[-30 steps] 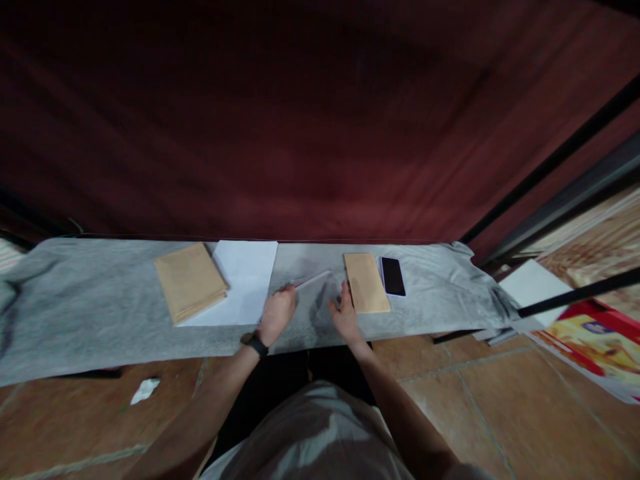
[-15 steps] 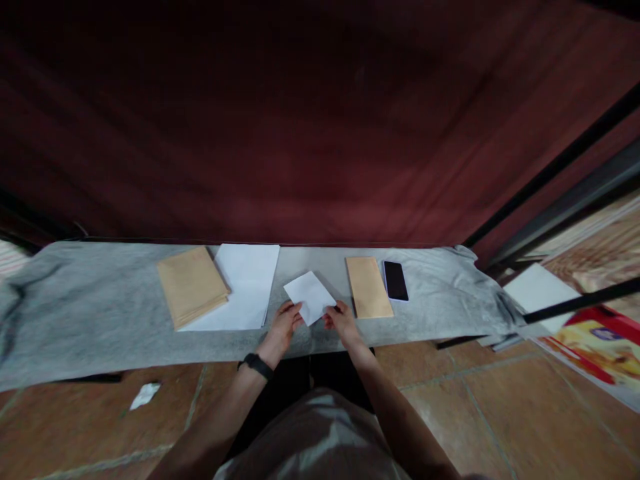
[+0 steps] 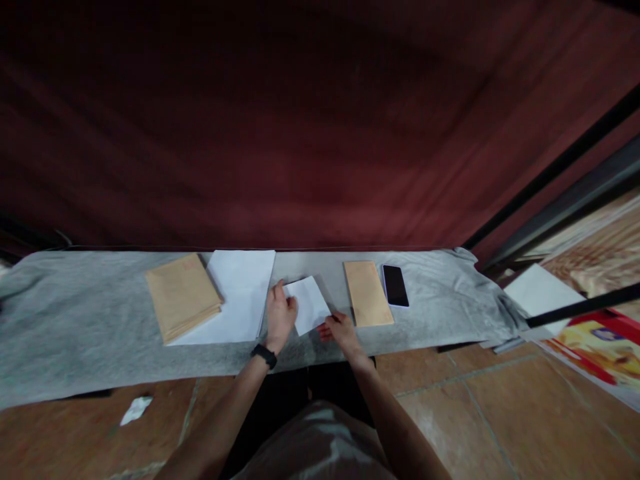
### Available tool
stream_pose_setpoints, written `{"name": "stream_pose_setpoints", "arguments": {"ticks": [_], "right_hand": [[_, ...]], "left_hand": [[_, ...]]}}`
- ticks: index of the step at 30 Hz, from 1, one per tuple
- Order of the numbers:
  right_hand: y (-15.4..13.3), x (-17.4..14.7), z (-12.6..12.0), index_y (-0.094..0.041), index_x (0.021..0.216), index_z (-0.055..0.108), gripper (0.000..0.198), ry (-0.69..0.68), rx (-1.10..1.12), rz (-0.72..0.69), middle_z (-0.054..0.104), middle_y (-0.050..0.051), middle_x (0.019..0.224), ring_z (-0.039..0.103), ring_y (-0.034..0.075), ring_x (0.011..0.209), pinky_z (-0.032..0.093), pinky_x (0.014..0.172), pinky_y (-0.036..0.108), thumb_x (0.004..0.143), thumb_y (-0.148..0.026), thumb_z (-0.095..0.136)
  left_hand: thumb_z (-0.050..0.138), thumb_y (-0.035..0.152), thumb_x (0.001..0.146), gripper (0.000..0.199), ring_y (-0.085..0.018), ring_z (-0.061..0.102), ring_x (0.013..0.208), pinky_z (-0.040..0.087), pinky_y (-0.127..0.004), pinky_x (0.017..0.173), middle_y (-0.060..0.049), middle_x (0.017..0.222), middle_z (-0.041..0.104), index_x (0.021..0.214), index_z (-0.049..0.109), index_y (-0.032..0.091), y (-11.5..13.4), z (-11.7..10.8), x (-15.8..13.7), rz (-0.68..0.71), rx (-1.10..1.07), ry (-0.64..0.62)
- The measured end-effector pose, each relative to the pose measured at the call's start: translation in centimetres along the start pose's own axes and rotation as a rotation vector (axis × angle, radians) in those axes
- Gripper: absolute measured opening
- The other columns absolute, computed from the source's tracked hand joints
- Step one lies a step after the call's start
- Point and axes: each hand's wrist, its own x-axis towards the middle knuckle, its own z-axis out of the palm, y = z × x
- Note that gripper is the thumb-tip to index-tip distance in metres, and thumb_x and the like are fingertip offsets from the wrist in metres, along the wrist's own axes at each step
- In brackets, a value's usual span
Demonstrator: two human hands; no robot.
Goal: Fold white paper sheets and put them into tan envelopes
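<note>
A small folded sheet of white paper [image 3: 309, 305] lies between my hands, above the grey cloth. My left hand [image 3: 281, 312] is at its left edge, with fingers curled round the upper left corner. My right hand [image 3: 340, 329] pinches the lower right corner, the thumb on top and the fingers beneath. To the right of my hands lies a single brown envelope [image 3: 369, 293]. Left of them is a stack of larger white sheets [image 3: 243, 293], partly covered by a pile of brown envelopes [image 3: 184, 297].
A dark-screened phone [image 3: 395, 285] lies right of the single envelope. The grey cloth [image 3: 90, 313] covers a narrow table against a dark red curtain [image 3: 300, 147]. Black bars and a red printed box [image 3: 600, 343] stand at the right. A white scrap [image 3: 135, 410] lies on the tiled floor.
My left hand has moved up along the paper's left side, from its lower edge to the upper left corner. The paper has turned slightly. My right hand stays at the lower right corner.
</note>
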Motion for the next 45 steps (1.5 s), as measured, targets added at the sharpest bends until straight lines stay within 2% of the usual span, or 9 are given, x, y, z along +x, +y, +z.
{"name": "stream_pose_setpoints", "arguments": {"ticks": [2,3,6,8,17,23,29,36,45], "right_hand": [[-0.2,0.1,-0.1,-0.018,0.078,0.057,0.008,-0.012,0.000,0.018,0.067,0.001,0.059,0.060,0.014,0.045,0.053,0.050,0.026,0.083,-0.025,0.055],[-0.2,0.2,-0.1,-0.018,0.079,0.057,0.009,-0.018,0.002,0.025,0.067,0.001,0.059,0.061,0.014,0.045,0.053,0.051,0.025,0.082,-0.026,0.056],[-0.3,0.2,-0.3,-0.018,0.081,0.058,0.013,-0.034,0.018,0.047,0.067,-0.002,0.059,0.063,0.014,0.048,0.055,0.053,0.026,0.080,-0.031,0.060],[-0.3,0.2,-0.4,-0.019,0.080,0.059,0.014,-0.045,0.029,0.071,0.067,-0.002,0.059,0.064,0.014,0.048,0.056,0.054,0.026,0.078,-0.032,0.061],[-0.6,0.2,-0.3,-0.020,0.073,0.058,0.009,-0.077,-0.044,0.128,0.067,-0.001,0.058,0.060,0.014,0.046,0.052,0.050,0.025,0.078,-0.024,0.053],[-0.8,0.1,-0.2,-0.020,0.071,0.057,0.014,-0.053,-0.051,0.137,0.068,0.001,0.058,0.058,0.013,0.044,0.052,0.047,0.024,0.082,-0.023,0.049],[-0.6,0.0,0.0,-0.019,0.071,0.058,0.020,-0.023,-0.046,0.131,0.066,0.001,0.055,0.059,0.013,0.044,0.052,0.048,0.024,0.086,-0.028,0.049],[-0.1,-0.1,0.0,-0.020,0.073,0.059,0.021,0.013,-0.056,0.106,0.062,-0.002,0.052,0.059,0.014,0.043,0.053,0.049,0.025,0.087,-0.031,0.050],[-0.9,-0.4,-0.8,-0.019,0.079,0.060,0.018,-0.087,-0.101,0.100,0.068,0.000,0.058,0.062,0.013,0.046,0.053,0.049,0.023,0.088,-0.034,0.056]], "left_hand": [[0.051,0.018,0.092,0.051,-0.030,0.038,0.144,0.036,-0.052,0.117,-0.018,0.151,0.044,0.142,0.045,0.015,0.5,0.8,-0.8,0.171,0.152,-0.053],[0.048,0.021,0.095,0.047,-0.030,0.032,0.148,0.034,-0.051,0.119,-0.017,0.155,0.041,0.142,0.047,0.016,0.6,1.4,-1.2,0.257,0.202,-0.137],[0.040,0.031,0.101,0.043,-0.028,0.029,0.150,0.032,-0.050,0.120,-0.014,0.155,0.043,0.139,0.052,0.015,0.7,3.1,-2.3,0.437,0.336,-0.425],[0.037,0.036,0.102,0.047,-0.027,0.031,0.149,0.032,-0.050,0.120,-0.015,0.154,0.045,0.141,0.051,0.013,0.5,3.9,-2.6,0.456,0.430,-0.490],[0.028,0.041,0.103,0.060,-0.024,0.028,0.150,0.023,-0.044,0.123,-0.014,0.158,0.038,0.152,0.037,0.010,-0.9,3.6,0.7,0.431,0.623,-0.469],[0.027,0.043,0.103,0.061,-0.025,0.025,0.151,0.019,-0.044,0.124,-0.013,0.160,0.035,0.152,0.038,0.009,-1.1,3.4,2.2,0.355,0.684,-0.476],[0.029,0.037,0.103,0.056,-0.023,0.024,0.152,0.020,-0.047,0.124,-0.011,0.160,0.036,0.153,0.036,0.013,-0.4,3.2,-1.4,0.428,0.627,-0.472],[0.030,0.028,0.103,0.051,-0.021,0.030,0.149,0.025,-0.048,0.123,-0.010,0.159,0.039,0.153,0.037,0.018,0.0,0.8,-5.5,0.554,0.474,-0.546],[0.037,0.047,0.102,0.060,-0.023,0.029,0.150,0.024,-0.045,0.124,-0.011,0.159,0.038,0.154,0.035,0.019,0.0,-1.7,-8.0,0.600,0.484,-0.599]]}}
